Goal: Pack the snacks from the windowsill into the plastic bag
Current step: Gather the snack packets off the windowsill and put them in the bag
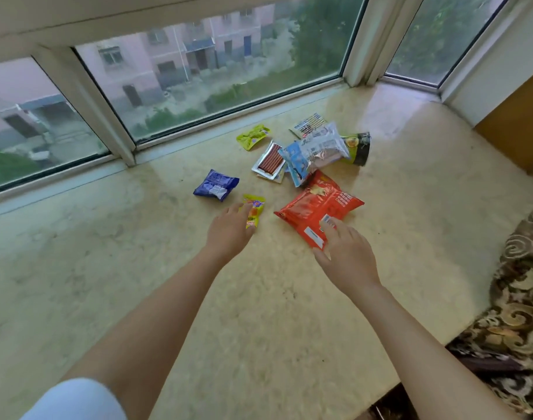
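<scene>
The snacks lie in a loose group on the marble windowsill (289, 298), near the window glass. The left hand (228, 230) reaches to the small yellow packet (254, 210), and its fingers touch the packet; I cannot tell if they already grip it. The right hand (345, 253) rests on the near corner of the red bag (316, 207), fingers spread and relaxed. Further back are a blue packet (216, 185), a sausage pack (269, 160), a light blue bag (315, 153) and a green packet (253, 136). The plastic bag is not visible.
</scene>
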Action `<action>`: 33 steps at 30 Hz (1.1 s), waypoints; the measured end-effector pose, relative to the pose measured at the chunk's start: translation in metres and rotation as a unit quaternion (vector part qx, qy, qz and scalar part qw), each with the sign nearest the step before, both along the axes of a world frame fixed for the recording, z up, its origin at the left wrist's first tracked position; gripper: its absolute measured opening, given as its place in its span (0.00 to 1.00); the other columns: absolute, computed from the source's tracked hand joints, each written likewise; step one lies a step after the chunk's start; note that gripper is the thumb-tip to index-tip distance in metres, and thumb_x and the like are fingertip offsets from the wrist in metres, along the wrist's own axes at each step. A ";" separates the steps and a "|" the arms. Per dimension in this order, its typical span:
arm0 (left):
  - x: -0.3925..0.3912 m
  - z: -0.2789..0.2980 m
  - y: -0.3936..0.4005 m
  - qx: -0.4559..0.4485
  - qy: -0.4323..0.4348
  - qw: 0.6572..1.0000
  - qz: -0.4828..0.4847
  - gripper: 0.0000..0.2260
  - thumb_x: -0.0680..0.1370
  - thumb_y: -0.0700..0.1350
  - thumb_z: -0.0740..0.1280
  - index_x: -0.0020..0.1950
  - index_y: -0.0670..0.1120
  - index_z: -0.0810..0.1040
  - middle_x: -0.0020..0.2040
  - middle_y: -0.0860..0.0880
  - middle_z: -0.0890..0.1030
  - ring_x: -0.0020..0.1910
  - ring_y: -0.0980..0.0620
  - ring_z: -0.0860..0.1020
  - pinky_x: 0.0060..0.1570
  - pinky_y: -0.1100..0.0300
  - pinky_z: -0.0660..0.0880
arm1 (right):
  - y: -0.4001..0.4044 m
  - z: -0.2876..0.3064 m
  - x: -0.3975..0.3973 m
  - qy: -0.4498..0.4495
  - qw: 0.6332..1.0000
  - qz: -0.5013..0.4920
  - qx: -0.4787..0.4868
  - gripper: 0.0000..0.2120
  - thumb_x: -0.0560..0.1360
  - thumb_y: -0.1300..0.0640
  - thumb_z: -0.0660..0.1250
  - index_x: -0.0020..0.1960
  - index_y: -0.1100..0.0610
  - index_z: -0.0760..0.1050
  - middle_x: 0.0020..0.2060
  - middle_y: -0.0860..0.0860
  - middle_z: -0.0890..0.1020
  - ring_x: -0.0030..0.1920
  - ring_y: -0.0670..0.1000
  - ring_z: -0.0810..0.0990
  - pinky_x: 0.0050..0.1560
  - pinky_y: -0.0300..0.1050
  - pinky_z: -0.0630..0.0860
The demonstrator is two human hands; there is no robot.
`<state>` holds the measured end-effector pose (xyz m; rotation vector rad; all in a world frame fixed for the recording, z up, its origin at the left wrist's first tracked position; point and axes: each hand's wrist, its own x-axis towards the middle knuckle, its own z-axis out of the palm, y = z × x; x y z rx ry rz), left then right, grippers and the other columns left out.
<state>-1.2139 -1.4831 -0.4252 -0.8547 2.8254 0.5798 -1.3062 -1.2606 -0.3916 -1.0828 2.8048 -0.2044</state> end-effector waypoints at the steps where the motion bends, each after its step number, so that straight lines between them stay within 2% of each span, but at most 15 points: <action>1: -0.010 -0.011 -0.007 0.010 -0.008 1.000 0.005 0.25 0.79 0.51 0.63 0.74 0.50 0.62 0.73 0.47 0.65 0.68 0.45 0.68 0.58 0.52 0.69 | -0.003 -0.010 -0.010 -0.038 0.999 -0.027 -0.015 0.27 0.75 0.48 0.65 0.72 0.53 0.65 0.70 0.52 0.69 0.68 0.55 0.68 0.64 0.50 0.67; 4: -0.035 -0.040 -0.022 0.043 -0.036 0.998 0.026 0.25 0.79 0.51 0.64 0.75 0.51 0.61 0.70 0.46 0.67 0.66 0.45 0.69 0.55 0.52 0.70 | -0.013 -0.033 -0.035 -0.178 0.964 -0.158 -0.121 0.30 0.73 0.52 0.70 0.72 0.52 0.64 0.66 0.49 0.71 0.63 0.51 0.71 0.56 0.47 0.70; 7: -0.053 -0.065 -0.032 0.066 -0.050 0.995 0.050 0.28 0.78 0.50 0.66 0.75 0.50 0.60 0.71 0.45 0.67 0.66 0.44 0.70 0.57 0.52 0.70 | -0.023 -0.051 -0.057 -0.327 0.857 -0.297 -0.266 0.33 0.70 0.64 0.72 0.72 0.53 0.63 0.62 0.50 0.74 0.53 0.46 0.74 0.52 0.41 0.70; 8: -0.057 -0.072 -0.035 0.072 -0.054 0.994 0.058 0.29 0.77 0.50 0.67 0.76 0.50 0.60 0.70 0.45 0.67 0.66 0.44 0.70 0.57 0.52 0.70 | -0.024 -0.058 -0.065 -0.349 0.821 -0.333 -0.306 0.35 0.69 0.69 0.71 0.72 0.54 0.62 0.61 0.50 0.75 0.51 0.45 0.74 0.48 0.38 0.71; 10: -0.063 -0.086 -0.040 0.085 -0.059 0.992 0.076 0.32 0.76 0.50 0.69 0.76 0.51 0.59 0.70 0.45 0.67 0.65 0.45 0.71 0.56 0.51 0.71 | -0.025 -0.072 -0.077 -0.362 0.779 -0.380 -0.344 0.40 0.67 0.73 0.71 0.73 0.54 0.59 0.61 0.50 0.73 0.53 0.45 0.73 0.45 0.35 0.70; 14: -0.068 -0.111 -0.046 0.093 -0.032 0.988 0.115 0.33 0.74 0.49 0.71 0.76 0.52 0.59 0.67 0.44 0.68 0.64 0.44 0.71 0.58 0.51 0.70 | -0.027 -0.102 -0.093 -0.382 0.733 -0.441 -0.349 0.47 0.65 0.71 0.75 0.76 0.52 0.54 0.70 0.54 0.68 0.66 0.52 0.70 0.61 0.48 0.70; 16: -0.071 -0.119 -0.046 0.096 0.005 0.985 0.143 0.34 0.73 0.48 0.72 0.76 0.52 0.60 0.66 0.44 0.68 0.64 0.45 0.70 0.60 0.53 0.69 | -0.032 -0.113 -0.099 -0.413 0.689 -0.474 -0.360 0.48 0.66 0.68 0.76 0.76 0.53 0.52 0.69 0.56 0.69 0.66 0.55 0.72 0.64 0.55 0.70; 18: -0.072 -0.125 -0.046 0.115 0.027 0.978 0.174 0.38 0.70 0.47 0.75 0.76 0.52 0.60 0.65 0.44 0.69 0.64 0.45 0.70 0.62 0.54 0.68 | -0.038 -0.122 -0.104 -0.438 0.647 -0.494 -0.382 0.47 0.66 0.64 0.77 0.76 0.54 0.52 0.68 0.56 0.72 0.63 0.56 0.75 0.63 0.57 0.72; 22: -0.079 -0.132 -0.052 0.215 0.065 0.941 0.252 0.43 0.61 0.46 0.81 0.71 0.55 0.62 0.60 0.50 0.77 0.61 0.46 0.74 0.58 0.48 0.74 | -0.050 -0.132 -0.117 -0.429 0.629 -0.513 -0.395 0.44 0.63 0.60 0.80 0.72 0.54 0.60 0.64 0.54 0.76 0.58 0.56 0.79 0.58 0.60 0.76; 27: -0.081 -0.128 -0.053 0.238 0.073 0.941 0.229 0.29 0.64 0.46 0.80 0.63 0.51 0.73 0.54 0.52 0.81 0.53 0.50 0.79 0.51 0.52 0.77 | -0.058 -0.131 -0.118 -0.472 0.610 -0.488 -0.409 0.36 0.65 0.66 0.77 0.67 0.56 0.65 0.56 0.52 0.79 0.48 0.51 0.80 0.51 0.52 0.77; 30: -0.077 -0.125 -0.052 0.278 0.101 0.925 0.240 0.26 0.68 0.44 0.77 0.63 0.51 0.74 0.51 0.52 0.80 0.48 0.53 0.79 0.49 0.53 0.78 | -0.058 -0.134 -0.109 -0.478 0.616 -0.479 -0.404 0.37 0.64 0.65 0.78 0.68 0.56 0.65 0.57 0.53 0.79 0.50 0.52 0.80 0.55 0.56 0.77; 33: -0.070 -0.121 -0.050 0.336 0.128 0.898 0.253 0.23 0.70 0.40 0.76 0.60 0.54 0.74 0.51 0.50 0.81 0.46 0.54 0.80 0.47 0.52 0.80 | -0.057 -0.129 -0.100 -0.472 0.616 -0.466 -0.425 0.36 0.65 0.66 0.77 0.68 0.55 0.65 0.55 0.53 0.80 0.49 0.51 0.81 0.47 0.54 0.79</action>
